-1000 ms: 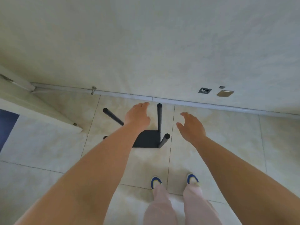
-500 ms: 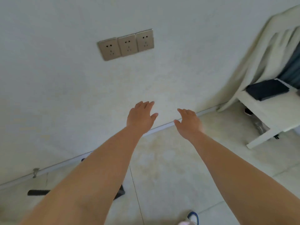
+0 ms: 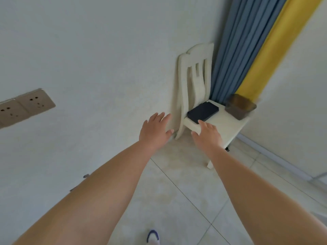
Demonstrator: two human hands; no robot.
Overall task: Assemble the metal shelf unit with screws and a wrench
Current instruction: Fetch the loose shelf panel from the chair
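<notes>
Both hands are stretched forward, empty, fingers straight and a little spread; the left hand (image 3: 155,131) is in front of the wall, just beside the chair back; the right hand (image 3: 208,134) is over the near corner of the seat of the white chair (image 3: 228,124). I cannot tell if the right hand touches the seat or only hovers above it.

On the seat lies a dark flat panel (image 3: 202,112), probably a shelf plate of the unit, but this is a guess. It lies just beyond the right hand's fingertips, up and a bit to the left of them in the view; its long axis runs diagonal, from the near corner close to the chair back toward the far side of the seat. The right hand is clearly nearer to it than the left; the left is kept apart from it by the chair's back post.

Farther on the seat, near the curtains (image 3: 247,50), stands a small translucent box (image 3: 240,106); it is blurred and the contents are not readable; maybe screws, cannot confirm. No wrench, screws or legs are visible in this view.

Judgement: the step is fetching a part from the chair; the next move needs a short reach forward w/ the right hand, the left then coming round the post to take the other end, approx. along the diagonal.
</notes>
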